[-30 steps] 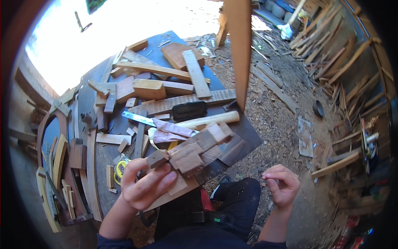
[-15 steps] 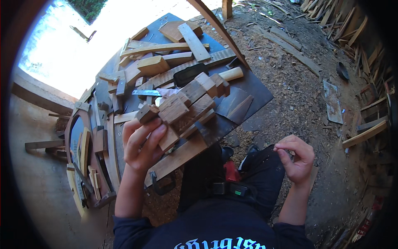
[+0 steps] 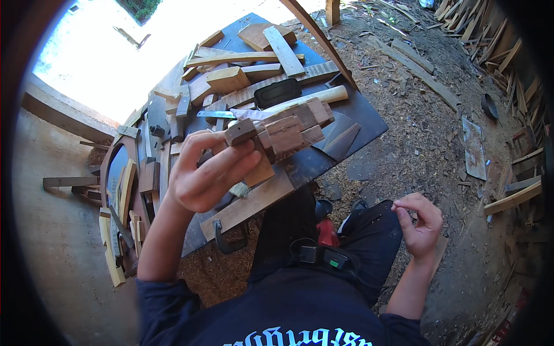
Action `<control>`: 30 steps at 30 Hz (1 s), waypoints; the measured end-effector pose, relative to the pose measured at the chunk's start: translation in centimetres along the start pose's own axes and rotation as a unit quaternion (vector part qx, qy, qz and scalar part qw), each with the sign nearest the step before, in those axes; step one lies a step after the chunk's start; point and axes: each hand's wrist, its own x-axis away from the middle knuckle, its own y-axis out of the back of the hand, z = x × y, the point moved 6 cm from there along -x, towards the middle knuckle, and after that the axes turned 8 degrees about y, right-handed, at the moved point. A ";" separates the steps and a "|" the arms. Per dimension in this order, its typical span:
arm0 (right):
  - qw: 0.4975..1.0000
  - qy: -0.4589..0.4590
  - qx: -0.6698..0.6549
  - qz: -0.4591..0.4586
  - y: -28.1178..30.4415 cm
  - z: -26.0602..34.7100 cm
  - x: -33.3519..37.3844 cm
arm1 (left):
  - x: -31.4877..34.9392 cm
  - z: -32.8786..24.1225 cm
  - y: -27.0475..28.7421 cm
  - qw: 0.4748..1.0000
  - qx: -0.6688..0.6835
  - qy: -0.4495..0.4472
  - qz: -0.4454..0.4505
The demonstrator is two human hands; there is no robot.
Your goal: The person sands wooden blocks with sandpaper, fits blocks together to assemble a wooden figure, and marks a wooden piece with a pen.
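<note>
My left hand (image 3: 208, 173) is closed around the near end of a stepped wooden piece (image 3: 287, 136), which looks built up from several brown blocks. It is held up above the workbench, its far end pointing away to the right. A small dark block (image 3: 240, 132) forms its near end, by my fingers. Beneath it, pale bristles (image 3: 239, 189) of what looks like a brush show beside my hand. My right hand (image 3: 420, 224) hovers over my right thigh, its thumb and fingers curled together. Whether anything small is pinched there cannot be made out.
Wood offcuts (image 3: 228, 79), a black tray-like case (image 3: 277, 92), a metal strip (image 3: 215, 114) and a pale round rod (image 3: 334, 94) crowd the blue bench (image 3: 369, 124). A black clamp (image 3: 221, 237) grips the near board (image 3: 254, 207). Scrap wood (image 3: 479, 34) is piled at the far right.
My left hand has moved up and to the right, turning the wooden piece so that it looks shorter and flatter. The bristles have come into sight. My right hand keeps its curled pose.
</note>
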 end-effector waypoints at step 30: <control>0.878 0.278 0.322 0.218 -21.5 -2.3 -16.9 | 16.8 -2.2 16.9 0.923 -0.268 0.272 0.050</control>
